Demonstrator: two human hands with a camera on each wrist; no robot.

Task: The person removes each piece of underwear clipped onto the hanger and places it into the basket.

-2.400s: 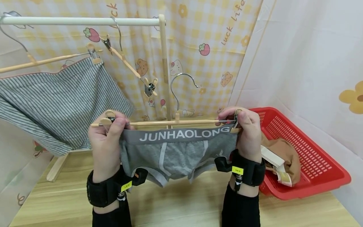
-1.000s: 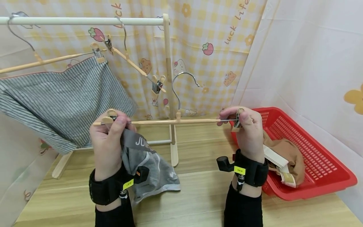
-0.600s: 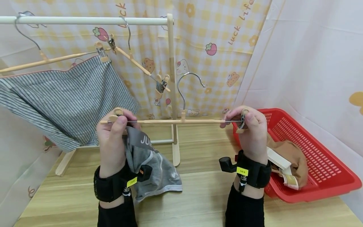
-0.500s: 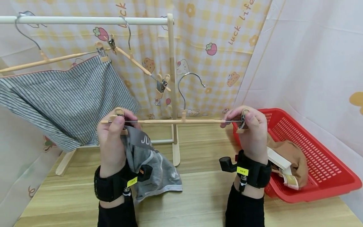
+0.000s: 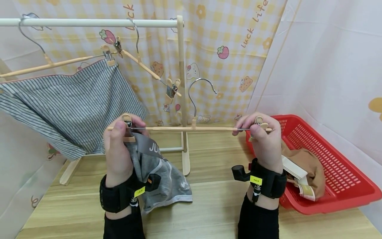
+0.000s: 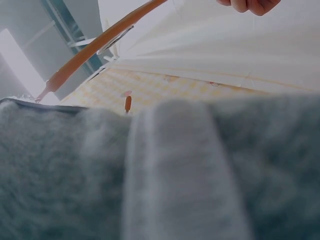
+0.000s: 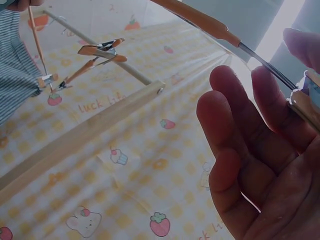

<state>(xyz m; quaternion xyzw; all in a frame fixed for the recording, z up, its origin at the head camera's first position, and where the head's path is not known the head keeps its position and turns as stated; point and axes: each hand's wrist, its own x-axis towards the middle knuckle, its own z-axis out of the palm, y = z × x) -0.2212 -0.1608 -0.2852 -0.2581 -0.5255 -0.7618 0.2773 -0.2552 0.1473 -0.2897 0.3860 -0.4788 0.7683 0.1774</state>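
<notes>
Wooden tabletop below, both hands' fingers pinch one clip hanger [image 5: 191,128], one grey brief [image 5: 158,172] dangling left.

Bare wooden desk [image 5: 209,212] lies open between the two forearms, below the held wooden clip hanger [image 5: 185,128]. The rack's upright wooden post [image 5: 181,83] stands just behind it, the striped grey shorts [image 5: 68,99] hang at left, and the red plastic basket [image 5: 334,172] blocks the right.

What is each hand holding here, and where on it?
Left hand pinches the hanger's left clip, which bites the grey underwear. Right hand pinches the right clip.
</notes>
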